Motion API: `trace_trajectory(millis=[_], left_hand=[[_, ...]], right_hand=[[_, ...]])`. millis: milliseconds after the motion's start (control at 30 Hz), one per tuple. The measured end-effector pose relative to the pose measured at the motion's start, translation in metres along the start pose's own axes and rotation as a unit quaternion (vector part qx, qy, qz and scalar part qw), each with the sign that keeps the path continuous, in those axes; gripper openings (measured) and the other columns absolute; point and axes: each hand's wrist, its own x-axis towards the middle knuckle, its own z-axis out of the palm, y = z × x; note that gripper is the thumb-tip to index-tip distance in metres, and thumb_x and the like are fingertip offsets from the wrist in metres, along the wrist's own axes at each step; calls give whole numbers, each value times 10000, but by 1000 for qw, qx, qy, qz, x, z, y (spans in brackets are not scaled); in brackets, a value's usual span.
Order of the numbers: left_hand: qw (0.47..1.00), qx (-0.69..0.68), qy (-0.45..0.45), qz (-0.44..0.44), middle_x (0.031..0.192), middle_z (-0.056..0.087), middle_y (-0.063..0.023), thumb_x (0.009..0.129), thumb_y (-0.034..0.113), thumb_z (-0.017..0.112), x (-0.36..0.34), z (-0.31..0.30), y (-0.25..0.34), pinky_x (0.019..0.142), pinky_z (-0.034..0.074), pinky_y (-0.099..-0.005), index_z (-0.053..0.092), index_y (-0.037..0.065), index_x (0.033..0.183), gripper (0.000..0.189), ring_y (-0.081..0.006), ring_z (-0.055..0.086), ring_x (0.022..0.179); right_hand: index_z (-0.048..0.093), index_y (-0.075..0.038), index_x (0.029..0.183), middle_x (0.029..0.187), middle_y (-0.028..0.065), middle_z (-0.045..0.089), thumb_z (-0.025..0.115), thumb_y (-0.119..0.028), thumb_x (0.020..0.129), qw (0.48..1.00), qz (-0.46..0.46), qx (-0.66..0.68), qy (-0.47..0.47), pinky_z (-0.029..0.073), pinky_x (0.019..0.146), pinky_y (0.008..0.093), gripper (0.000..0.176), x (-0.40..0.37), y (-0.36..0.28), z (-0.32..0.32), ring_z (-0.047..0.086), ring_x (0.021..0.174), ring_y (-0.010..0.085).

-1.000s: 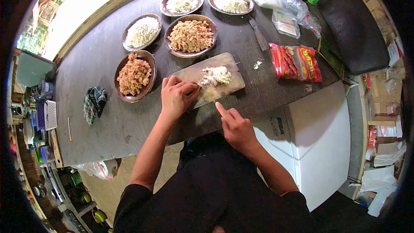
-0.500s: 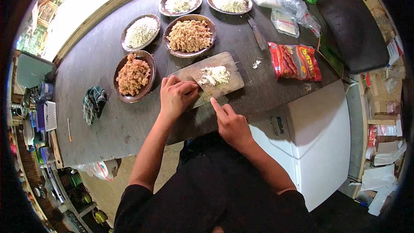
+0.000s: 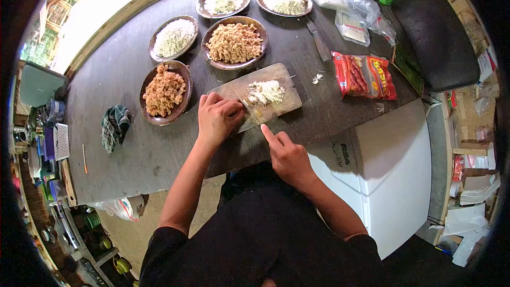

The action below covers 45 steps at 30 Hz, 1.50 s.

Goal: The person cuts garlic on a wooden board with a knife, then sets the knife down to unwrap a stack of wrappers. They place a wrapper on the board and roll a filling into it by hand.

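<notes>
On the dark table lies a wooden cutting board (image 3: 289, 101) with a small heap of pale shredded food (image 3: 265, 93) on it. My left hand (image 3: 218, 117) is closed at the board's left part, fingertips pressed on something too small to name. My right hand (image 3: 287, 154) is closed around a knife, its index finger stretched along the blade, which lies over the board close to my left fingertips. The knife's handle is hidden in the fist. Behind the board stands a bowl of brown fried pieces (image 3: 235, 43); a second such bowl (image 3: 163, 91) stands to its left.
Three plates of white shreds (image 3: 174, 37) stand toward the back. Another knife (image 3: 319, 45), a red packet (image 3: 364, 76) and plastic bags (image 3: 350, 13) lie at the right. A checked cloth (image 3: 116, 127) is at the left. A white appliance (image 3: 393, 165) stands below the table's right edge.
My right hand and the knife have shifted very slightly, down and to the right. My left hand is almost unmoved. The whole view has shifted a little.
</notes>
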Motion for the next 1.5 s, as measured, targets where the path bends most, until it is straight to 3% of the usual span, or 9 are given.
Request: trace_trajectory(millis=[167,233,367,433,600,1500], left_hand=[[1000,4,-3,1,880,774,83,724,214,839,0,1,1,800,431,-328,772,190,817,117,-167,589,801],[1000,10,-5,5,886,775,84,728,218,838,-1,1,0,804,430,-327,777,193,823,116,-167,589,802],[1000,15,-3,12,902,776,93,738,228,834,0,0,-1,813,428,-328,786,201,849,124,-165,582,820],[1000,15,-4,14,911,776,95,739,229,834,0,-1,0,814,427,-329,787,201,853,126,-165,580,827],[1000,13,-13,6,943,777,92,724,227,837,-1,0,-1,815,427,-330,788,189,856,146,-172,578,832],[999,4,-28,-16,889,771,84,731,237,835,-1,0,-2,801,421,-333,780,194,828,119,-160,579,816]], right_hand=[[446,-123,1553,979,148,559,592,-56,906,1000,10,-16,-8,581,592,461,666,10,-1,4,676,669,374],[506,-76,1503,923,140,576,585,-56,944,999,5,-45,5,552,587,452,566,14,-3,4,657,664,357],[510,-76,1501,919,140,576,577,-65,954,999,12,-38,11,552,588,450,551,13,-1,4,657,664,356],[468,-114,1542,928,138,564,581,-67,918,999,20,-19,24,567,570,458,635,8,2,7,668,646,360],[469,-108,1542,914,132,558,595,-69,920,1000,1,12,26,557,565,452,636,-2,1,-2,648,630,356],[492,-113,1522,913,131,568,590,-76,952,1000,5,25,0,554,588,459,580,3,1,-6,652,669,358]])
